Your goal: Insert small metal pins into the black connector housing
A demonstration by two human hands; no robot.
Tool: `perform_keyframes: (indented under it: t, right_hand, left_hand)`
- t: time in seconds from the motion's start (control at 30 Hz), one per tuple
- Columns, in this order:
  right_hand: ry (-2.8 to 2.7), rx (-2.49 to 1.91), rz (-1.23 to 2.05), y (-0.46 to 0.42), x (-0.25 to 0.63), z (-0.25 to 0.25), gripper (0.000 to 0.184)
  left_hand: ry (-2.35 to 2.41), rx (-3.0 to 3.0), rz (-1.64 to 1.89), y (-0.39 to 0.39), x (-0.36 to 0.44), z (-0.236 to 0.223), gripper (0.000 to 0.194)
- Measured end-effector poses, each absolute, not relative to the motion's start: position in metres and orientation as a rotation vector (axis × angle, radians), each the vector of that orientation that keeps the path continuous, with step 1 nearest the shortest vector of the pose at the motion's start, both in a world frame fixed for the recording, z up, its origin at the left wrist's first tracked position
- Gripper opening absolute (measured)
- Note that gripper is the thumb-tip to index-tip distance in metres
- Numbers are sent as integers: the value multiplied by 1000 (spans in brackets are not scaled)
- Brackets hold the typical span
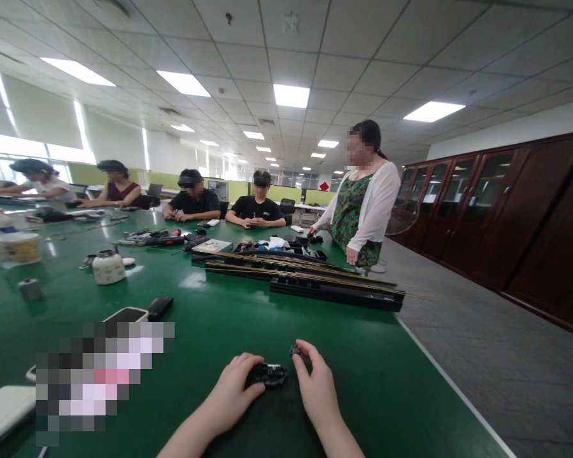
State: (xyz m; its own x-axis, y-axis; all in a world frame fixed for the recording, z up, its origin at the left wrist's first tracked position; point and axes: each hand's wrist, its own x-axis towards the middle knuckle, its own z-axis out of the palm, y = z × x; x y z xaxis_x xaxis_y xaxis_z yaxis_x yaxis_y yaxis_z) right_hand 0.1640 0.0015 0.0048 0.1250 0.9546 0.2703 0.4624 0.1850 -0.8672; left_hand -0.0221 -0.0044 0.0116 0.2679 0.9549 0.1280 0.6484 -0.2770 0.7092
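Between the thumb and fingers of my left hand (233, 389) sits a small black plastic housing (274, 375) with fine parts inside, too small to make out. It is held low over the green table (363, 356). My right hand (316, 385), just to the right and apart from the housing, pinches a small dark block-like piece (294, 350) between thumb and forefinger. The piece's exact kind does not show.
Long black rails (334, 296) with thin brass-coloured rods lie across the table ahead. A white jar (109, 267), a black case (160, 308) and a grey cylinder (30, 289) stand left. A person (363, 197) stands at the right edge; several others sit beyond.
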Motion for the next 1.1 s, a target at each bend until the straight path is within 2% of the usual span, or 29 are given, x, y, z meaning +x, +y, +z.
perform_keyframes:
  t: [1.1]
  right_hand:
    - [-1417, -1439, 512, -1, 166, 11, 37]
  left_hand:
    - [1450, 2029, 747, -1, -23, 5, 38]
